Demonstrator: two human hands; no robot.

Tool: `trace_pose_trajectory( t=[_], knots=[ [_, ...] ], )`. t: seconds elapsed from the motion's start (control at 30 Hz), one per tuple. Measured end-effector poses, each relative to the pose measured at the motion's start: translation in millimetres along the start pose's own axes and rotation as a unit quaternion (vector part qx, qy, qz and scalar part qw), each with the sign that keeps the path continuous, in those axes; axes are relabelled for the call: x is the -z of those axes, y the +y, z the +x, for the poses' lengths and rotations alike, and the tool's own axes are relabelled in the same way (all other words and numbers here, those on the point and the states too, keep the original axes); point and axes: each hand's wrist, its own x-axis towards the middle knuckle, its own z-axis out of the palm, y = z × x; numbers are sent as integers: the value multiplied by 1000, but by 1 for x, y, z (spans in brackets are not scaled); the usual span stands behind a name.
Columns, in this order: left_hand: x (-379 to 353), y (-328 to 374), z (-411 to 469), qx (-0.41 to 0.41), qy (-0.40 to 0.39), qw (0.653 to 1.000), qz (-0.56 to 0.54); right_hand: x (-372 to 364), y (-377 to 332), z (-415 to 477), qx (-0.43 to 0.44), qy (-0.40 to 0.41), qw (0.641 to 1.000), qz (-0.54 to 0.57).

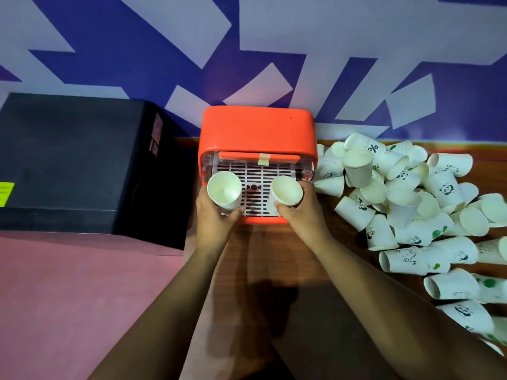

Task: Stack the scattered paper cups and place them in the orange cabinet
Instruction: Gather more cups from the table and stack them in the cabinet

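The orange cabinet (256, 127) stands against the wall with its front open, showing a white slatted rack (255, 174). My left hand (216, 215) grips a stack of white paper cups (224, 189), mouth up, at the rack's left front. My right hand (300, 212) grips a second stack of cups (286, 191), tilted slightly left, at the rack's right front. Both stacks hover just over the rack's front edge. A heap of scattered paper cups (411, 204) with printed pandas and green marks lies to the right of the cabinet.
A large black box (74, 160) sits left of the cabinet. The brown wooden table (263, 259) extends toward me, with pink floor (82, 283) to its left. A blue-and-white patterned wall (247, 50) rises behind.
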Motion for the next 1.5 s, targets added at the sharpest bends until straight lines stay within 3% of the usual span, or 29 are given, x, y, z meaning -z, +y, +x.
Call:
trace_pose_trajectory(
  t=[0.47,0.93,1.17,1.27,1.5],
  knots=[
    [-23,23,53,28,4,1000,5,-3,26,-1,40,-27,998,-33],
    [-40,10,69,-11,33,999,-7,-7,33,-1,56,-7,997,-50],
    [-45,16,82,24,18,999,-15,-12,41,0,84,10,990,-115],
    [-41,9,61,42,15,999,29,-13,42,2,90,27,989,-119],
    [-56,23,9,52,-189,980,-38,-16,44,12,85,-35,983,-161]
  ],
)
